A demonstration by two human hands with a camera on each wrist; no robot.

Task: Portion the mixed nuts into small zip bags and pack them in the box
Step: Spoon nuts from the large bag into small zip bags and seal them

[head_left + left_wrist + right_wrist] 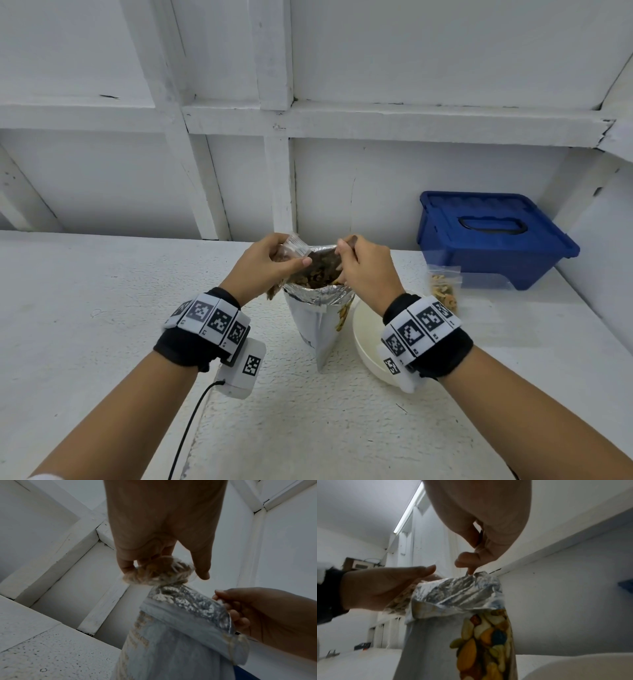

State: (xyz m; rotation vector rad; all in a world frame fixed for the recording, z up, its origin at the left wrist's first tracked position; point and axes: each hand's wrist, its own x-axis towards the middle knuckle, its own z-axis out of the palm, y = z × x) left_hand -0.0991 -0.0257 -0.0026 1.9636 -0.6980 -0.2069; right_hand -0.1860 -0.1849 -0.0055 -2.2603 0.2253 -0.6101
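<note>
Head view is showing the left hand [270,260] pinching a small clear zip bag [291,248] partly filled with nuts, thumb on the near side and fingers [202,566] curling around it, holding it right at the mouth of the big foil-lined nut pouch [318,318]. The right hand [363,267] is gripping the pouch's silver rim on the opposite side between thumb and curled fingers, keeping it pulled open, and you can see mixed nuts [315,274] sitting inside. The pouch is standing upright on the white textured counter [102,308], with a cream round bowl [366,339] just beside it on the right. Further right, a second clear zip bag of nuts [443,287] is standing near the blue plastic lidded box [493,236], which is sitting closed against the white wall.
</note>
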